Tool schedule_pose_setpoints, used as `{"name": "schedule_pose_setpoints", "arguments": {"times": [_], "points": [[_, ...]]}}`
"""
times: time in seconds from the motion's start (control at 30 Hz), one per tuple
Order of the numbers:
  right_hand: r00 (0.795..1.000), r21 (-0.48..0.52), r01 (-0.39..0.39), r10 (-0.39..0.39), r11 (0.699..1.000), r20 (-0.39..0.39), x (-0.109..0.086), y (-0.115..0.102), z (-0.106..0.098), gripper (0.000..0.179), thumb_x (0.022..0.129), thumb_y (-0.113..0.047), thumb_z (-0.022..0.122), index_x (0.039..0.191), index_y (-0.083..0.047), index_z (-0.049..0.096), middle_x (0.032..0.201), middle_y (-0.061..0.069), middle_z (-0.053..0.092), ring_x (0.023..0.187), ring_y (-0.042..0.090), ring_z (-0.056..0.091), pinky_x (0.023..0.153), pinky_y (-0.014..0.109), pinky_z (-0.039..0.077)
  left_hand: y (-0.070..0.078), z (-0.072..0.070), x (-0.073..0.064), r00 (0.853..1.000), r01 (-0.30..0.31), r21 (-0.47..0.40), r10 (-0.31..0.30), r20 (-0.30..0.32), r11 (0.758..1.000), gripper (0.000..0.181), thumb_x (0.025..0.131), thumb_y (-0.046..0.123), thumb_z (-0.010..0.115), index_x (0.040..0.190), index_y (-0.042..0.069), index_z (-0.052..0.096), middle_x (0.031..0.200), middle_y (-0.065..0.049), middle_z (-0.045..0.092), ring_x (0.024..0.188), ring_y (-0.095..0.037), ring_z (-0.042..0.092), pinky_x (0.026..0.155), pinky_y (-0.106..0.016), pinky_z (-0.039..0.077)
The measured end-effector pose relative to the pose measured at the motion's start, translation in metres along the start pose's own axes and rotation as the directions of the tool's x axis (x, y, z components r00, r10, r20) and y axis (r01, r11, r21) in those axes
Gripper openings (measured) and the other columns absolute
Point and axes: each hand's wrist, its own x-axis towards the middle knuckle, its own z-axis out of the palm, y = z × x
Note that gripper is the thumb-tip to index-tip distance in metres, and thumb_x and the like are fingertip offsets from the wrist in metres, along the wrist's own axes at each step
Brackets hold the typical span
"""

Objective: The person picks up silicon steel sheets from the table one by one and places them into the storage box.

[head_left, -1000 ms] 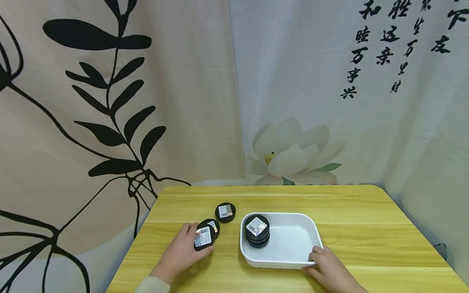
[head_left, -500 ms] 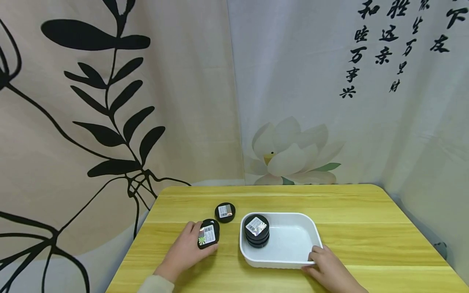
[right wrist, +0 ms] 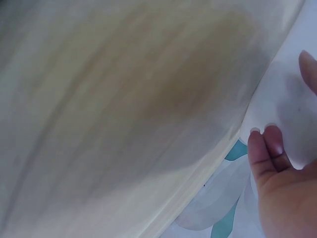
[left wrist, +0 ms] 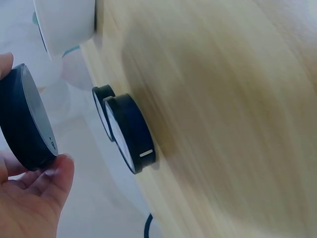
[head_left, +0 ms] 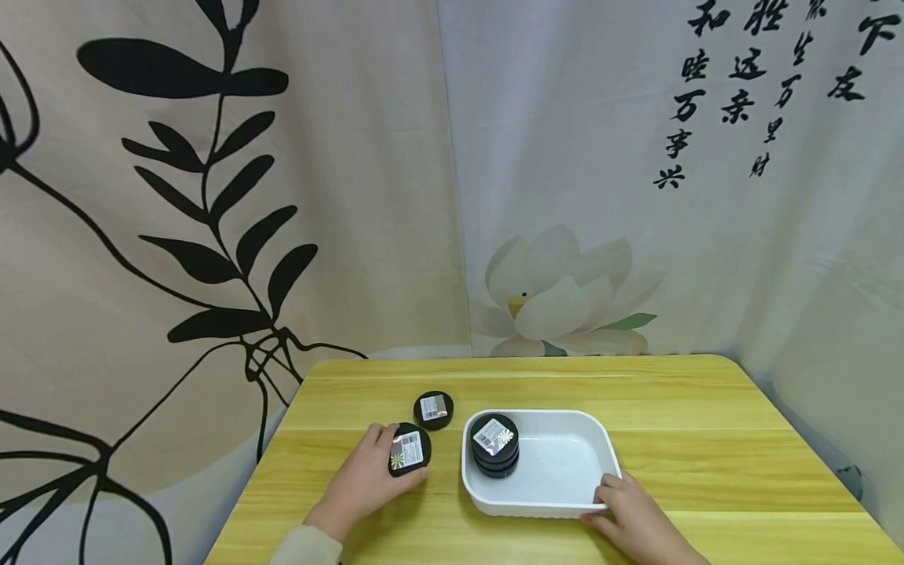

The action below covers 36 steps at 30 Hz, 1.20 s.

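My left hand [head_left: 374,477] pinches a round black case [head_left: 410,450] by its edge, a barcode label on its face; the left wrist view shows this case [left wrist: 20,119] raised off the table. Beyond it, a second black case [head_left: 434,410] lies label up. In the left wrist view a third case [left wrist: 130,131] rests on the table beside the second case [left wrist: 103,106]; from the head it is hidden behind the held one. My right hand [head_left: 625,510] grips the near right corner of a white tray [head_left: 565,512]. Several stacked black cases [head_left: 495,443] sit at the tray's left end.
All of this is on a wood-grain table [head_left: 706,439]. Behind its far edge hangs a curtain [head_left: 381,196] printed with leaves, a lotus and writing. The tray's left wall stands to the right of my left hand.
My left hand has moved right and slightly up toward the tray with the case, which now covers the case behind it in the head view. The right hand and tray keep their place.
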Motion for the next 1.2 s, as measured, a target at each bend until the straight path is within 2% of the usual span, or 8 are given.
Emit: {"name": "schedule_pose_setpoints", "arguments": {"times": [0.23, 0.63, 0.93, 1.2], "points": [[1.000, -0.001, -0.022, 0.022, 1.000, 0.018, 0.000, -0.001, 0.000, 0.021, 0.084, -0.039, 0.080, 0.075, -0.026, 0.066, 0.080, -0.020, 0.048, 0.078, 0.003, 0.043, 0.069, 0.027, 0.042, 0.006, 0.000, 0.003, 1.000, -0.014, -0.014, 0.014, 0.007, 1.000, 0.111, 0.069, 0.089, 0.062, 0.142, 0.006, 0.051, 0.126, -0.007, 0.055, 0.099, -0.015, 0.056, 0.094, -0.041, 0.054], [0.999, 0.012, -0.014, 0.014, 1.000, 0.042, -0.002, 0.003, -0.002, 0.022, 0.085, -0.043, 0.077, 0.076, -0.027, 0.065, 0.081, -0.020, 0.049, 0.077, 0.003, 0.042, 0.068, 0.027, 0.041, 0.015, 0.001, 0.008, 0.999, -0.044, -0.010, 0.044, 0.023, 0.999, 0.111, 0.070, 0.087, 0.063, 0.142, 0.004, 0.050, 0.128, -0.008, 0.054, 0.100, -0.016, 0.057, 0.095, -0.041, 0.054], [1.000, 0.002, 0.018, -0.018, 1.000, -0.009, -0.001, 0.002, 0.000, 0.021, 0.083, -0.039, 0.080, 0.075, -0.026, 0.065, 0.080, -0.021, 0.048, 0.076, 0.002, 0.042, 0.067, 0.026, 0.040, 0.022, 0.000, 0.011, 0.997, -0.072, -0.019, 0.073, 0.023, 0.997, 0.110, 0.071, 0.086, 0.063, 0.142, 0.003, 0.051, 0.127, -0.007, 0.055, 0.102, -0.016, 0.058, 0.096, -0.041, 0.053], [1.000, 0.007, 0.011, -0.011, 1.000, -0.005, 0.000, 0.001, 0.000, 0.021, 0.084, -0.039, 0.080, 0.075, -0.026, 0.065, 0.080, -0.021, 0.048, 0.076, 0.002, 0.042, 0.067, 0.026, 0.040, 0.031, 0.000, 0.015, 0.995, -0.096, -0.029, 0.097, 0.032, 0.995, 0.107, 0.072, 0.085, 0.064, 0.142, 0.005, 0.051, 0.124, -0.007, 0.055, 0.100, -0.017, 0.058, 0.093, -0.041, 0.054]]}}
